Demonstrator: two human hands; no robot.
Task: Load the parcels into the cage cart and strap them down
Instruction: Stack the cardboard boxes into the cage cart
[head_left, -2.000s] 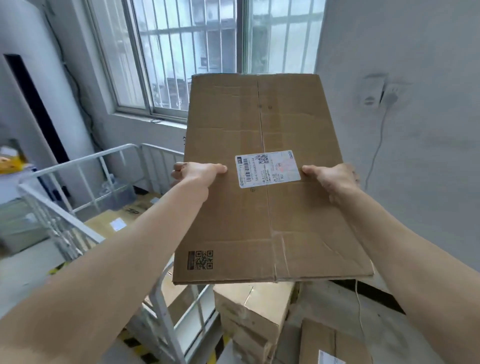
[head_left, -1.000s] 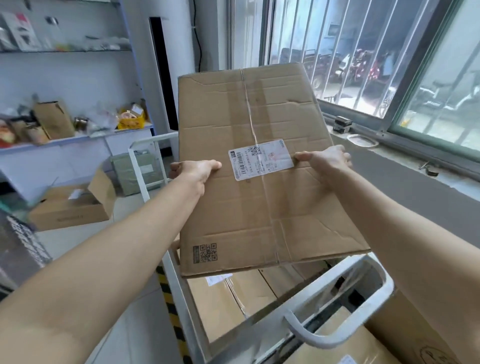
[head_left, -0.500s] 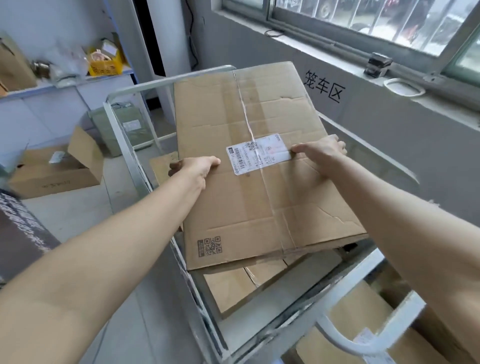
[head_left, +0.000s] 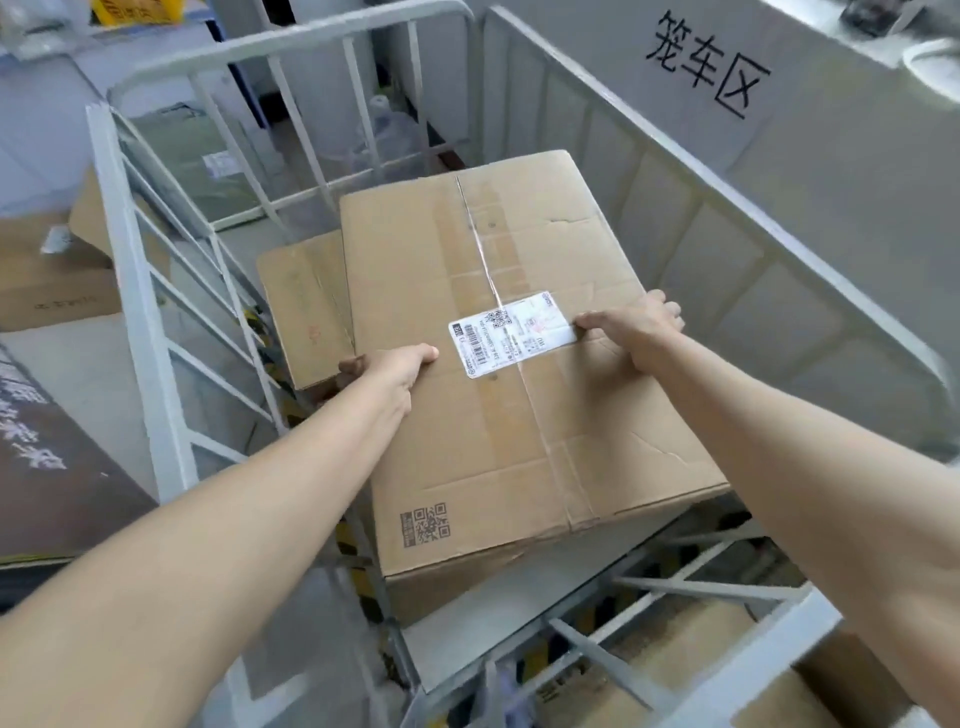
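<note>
A large brown cardboard parcel (head_left: 519, 415) with a white shipping label (head_left: 511, 332) on top lies low inside the white metal cage cart (head_left: 135, 270). My left hand (head_left: 389, 371) grips its left edge, thumb on top and fingers curled under. Over on the right edge, my right hand (head_left: 636, 322) grips the same way, its thumb touching the label. A second, flatter cardboard parcel (head_left: 306, 306) lies in the cart to the left, partly under the big one. Whether the big parcel rests on the cart floor is hidden.
The cart's barred walls enclose the parcels on the left, far side (head_left: 322, 130) and right (head_left: 727, 218). Another carton (head_left: 701, 680) lies outside the near rail at bottom right. An open cardboard box (head_left: 47, 270) sits on the floor at left. Black characters (head_left: 706, 67) mark the grey wall.
I turned from the window wall to the cart and lowered the parcel from chest height down inside the cage. Both hands kept their hold on its side edges.
</note>
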